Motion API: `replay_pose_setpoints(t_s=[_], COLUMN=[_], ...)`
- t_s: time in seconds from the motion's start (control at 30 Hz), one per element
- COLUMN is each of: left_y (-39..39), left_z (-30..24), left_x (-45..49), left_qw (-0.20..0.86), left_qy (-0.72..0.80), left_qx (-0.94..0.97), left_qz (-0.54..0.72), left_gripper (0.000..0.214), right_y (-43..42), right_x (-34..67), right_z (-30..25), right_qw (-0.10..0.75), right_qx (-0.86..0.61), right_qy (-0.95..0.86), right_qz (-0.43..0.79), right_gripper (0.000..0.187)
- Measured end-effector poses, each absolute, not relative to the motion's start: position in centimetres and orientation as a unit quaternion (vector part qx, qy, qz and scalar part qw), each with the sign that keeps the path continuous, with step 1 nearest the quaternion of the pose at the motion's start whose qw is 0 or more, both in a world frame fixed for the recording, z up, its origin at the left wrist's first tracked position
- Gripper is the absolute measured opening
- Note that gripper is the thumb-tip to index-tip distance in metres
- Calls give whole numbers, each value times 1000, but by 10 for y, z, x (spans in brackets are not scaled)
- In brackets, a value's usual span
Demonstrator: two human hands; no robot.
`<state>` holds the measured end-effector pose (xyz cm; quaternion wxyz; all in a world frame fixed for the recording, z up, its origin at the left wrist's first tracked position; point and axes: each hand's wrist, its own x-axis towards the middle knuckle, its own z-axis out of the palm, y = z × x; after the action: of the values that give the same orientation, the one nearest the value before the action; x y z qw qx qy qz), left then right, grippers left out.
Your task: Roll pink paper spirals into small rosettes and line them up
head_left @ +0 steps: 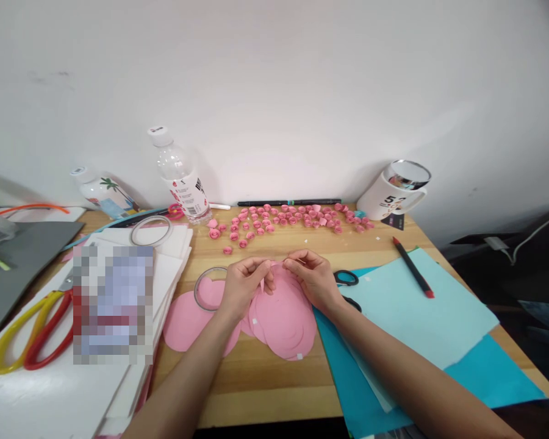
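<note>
Above a pile of pink paper circles [286,317], my left hand [249,280] and my right hand [313,277] are close together with fingertips pinched. Between them runs a thin edge of pink paper [278,263], hard to separate by eye from the pile behind it. A roll of tape [196,292] lies on more pink paper [183,326] just left of my left hand. Black-handled scissors [348,278] lie beside my right hand, their blades mostly hidden. Beyond both hands, many small rolled pink paper roses [260,230] are spread along the back of the table.
Behind stand a clear bottle [183,183], a smaller bottle [105,192] and a white mug [388,192]. At left, red-and-yellow scissors [50,332] and another tape roll [135,231] rest on white sheets [41,402]. A red-tipped marker [412,267] lies on light blue paper [457,305].
</note>
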<state>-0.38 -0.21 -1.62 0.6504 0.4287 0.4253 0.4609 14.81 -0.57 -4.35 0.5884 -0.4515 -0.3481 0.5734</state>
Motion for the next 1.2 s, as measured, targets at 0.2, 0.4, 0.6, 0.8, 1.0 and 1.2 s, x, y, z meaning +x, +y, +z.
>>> replay_pose_setpoints(t_s=[0.2, 0.4, 0.6, 0.8, 1.0, 1.2], left_y=[-1, -2, -3, -2, -1, -1], left_z=[-18, -19, -17, -19, -18, -21], left_x=[-4, -5, -6, -6, -6, -6], left_qw=[652, 649, 643, 631, 653, 667], left_qy=[427, 419, 419, 419, 390, 381], left_qx=[419, 437, 451, 444, 414, 412], left_qz=[466, 461, 455, 478, 500, 491], left_gripper=[20, 18, 18, 14, 14, 14], right_y=[-5, -6, -7, -5, -6, -4], right_x=[147, 148, 148, 148, 147, 147], right_z=[-42, -42, -43, -43, -38, -39], right_qw=[580, 582, 589, 590, 601, 626], right_qx=[-453, -448, -452, -462, -441, -418], right_qy=[-345, -339, -346, -331, -312, -297], right_qz=[583, 588, 574, 573, 589, 588], right_gripper=[21, 19, 19, 20, 20, 15])
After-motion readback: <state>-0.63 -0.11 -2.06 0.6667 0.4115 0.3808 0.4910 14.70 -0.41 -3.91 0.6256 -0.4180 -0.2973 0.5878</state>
